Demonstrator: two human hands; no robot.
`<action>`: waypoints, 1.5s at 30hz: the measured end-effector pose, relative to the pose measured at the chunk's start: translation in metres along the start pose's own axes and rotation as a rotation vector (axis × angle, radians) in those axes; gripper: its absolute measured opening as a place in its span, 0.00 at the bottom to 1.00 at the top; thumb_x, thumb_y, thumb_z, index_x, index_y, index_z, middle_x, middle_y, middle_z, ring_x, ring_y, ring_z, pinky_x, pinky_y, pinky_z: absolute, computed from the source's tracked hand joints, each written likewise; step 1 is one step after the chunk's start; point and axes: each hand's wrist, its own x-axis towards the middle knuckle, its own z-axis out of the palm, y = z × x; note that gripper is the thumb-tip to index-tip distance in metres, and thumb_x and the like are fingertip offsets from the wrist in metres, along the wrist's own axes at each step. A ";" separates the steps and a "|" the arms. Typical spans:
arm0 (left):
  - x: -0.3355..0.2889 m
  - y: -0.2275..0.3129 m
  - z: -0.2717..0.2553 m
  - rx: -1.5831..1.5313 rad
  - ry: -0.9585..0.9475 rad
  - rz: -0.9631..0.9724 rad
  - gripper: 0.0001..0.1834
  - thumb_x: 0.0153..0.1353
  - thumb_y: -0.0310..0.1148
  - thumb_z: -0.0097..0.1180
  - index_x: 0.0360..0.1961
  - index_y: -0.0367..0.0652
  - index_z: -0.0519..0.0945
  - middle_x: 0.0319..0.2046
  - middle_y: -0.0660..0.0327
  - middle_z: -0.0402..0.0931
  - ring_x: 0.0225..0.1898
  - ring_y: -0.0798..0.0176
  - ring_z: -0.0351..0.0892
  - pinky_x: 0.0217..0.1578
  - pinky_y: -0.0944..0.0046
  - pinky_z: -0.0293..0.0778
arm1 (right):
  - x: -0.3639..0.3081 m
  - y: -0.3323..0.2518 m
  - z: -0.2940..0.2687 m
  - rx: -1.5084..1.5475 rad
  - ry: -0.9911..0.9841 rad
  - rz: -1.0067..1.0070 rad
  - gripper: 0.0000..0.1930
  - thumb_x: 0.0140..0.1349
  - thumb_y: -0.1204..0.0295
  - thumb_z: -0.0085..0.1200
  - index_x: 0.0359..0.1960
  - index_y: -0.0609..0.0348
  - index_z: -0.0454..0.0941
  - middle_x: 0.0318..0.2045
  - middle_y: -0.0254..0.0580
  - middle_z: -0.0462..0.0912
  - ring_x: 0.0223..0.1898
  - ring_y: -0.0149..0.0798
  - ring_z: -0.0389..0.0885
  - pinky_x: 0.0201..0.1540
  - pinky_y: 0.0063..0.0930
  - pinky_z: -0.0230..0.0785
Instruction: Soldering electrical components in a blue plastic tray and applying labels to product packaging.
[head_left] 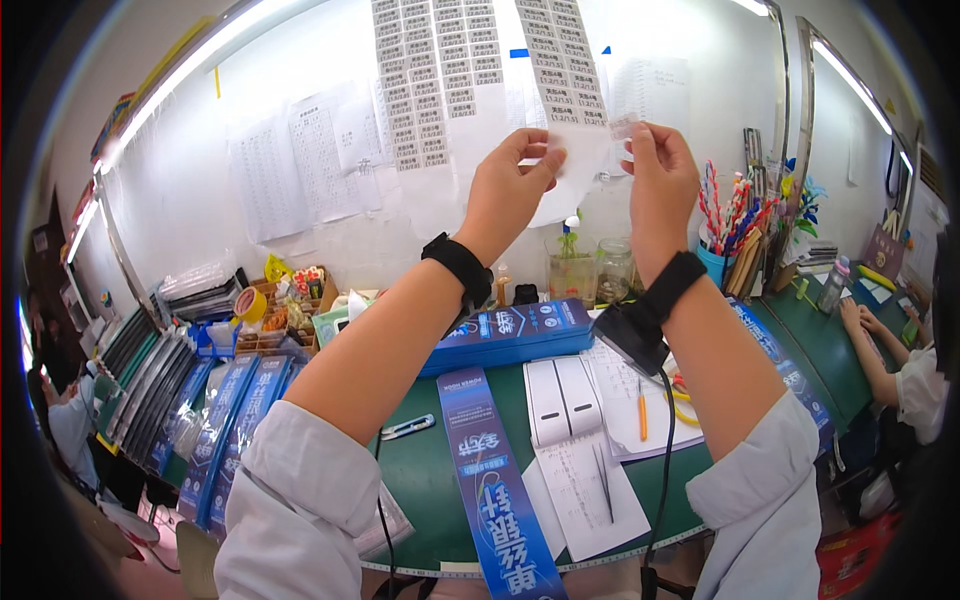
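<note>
Up at the wall, my left hand pinches the lower edge of a strip of printed stickers on white backing. To its right, my right hand is raised, thumb and forefinger closed on a small pale sticker that sits apart from the strip's last row. More sticker sheets hang on the wall to the left. Below my arms, a long blue printed sleeve lies on the green table, with a stack of blue sleeves behind it.
A white two-part case, tweezers, an orange pen, yellow-handled scissors and a box cutter lie on the table. Jars stand by the wall. A co-worker's hands are at the far right.
</note>
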 end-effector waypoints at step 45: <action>-0.465 0.141 -0.258 0.686 -0.768 -1.488 0.22 0.59 0.51 0.52 0.30 0.39 0.80 0.28 0.59 0.79 0.24 0.65 0.78 0.28 0.64 0.72 | -0.367 -0.134 -0.167 -0.340 -0.807 0.997 0.36 0.49 0.69 0.64 0.57 0.68 0.57 0.44 0.46 0.70 0.44 0.36 0.72 0.44 0.28 0.69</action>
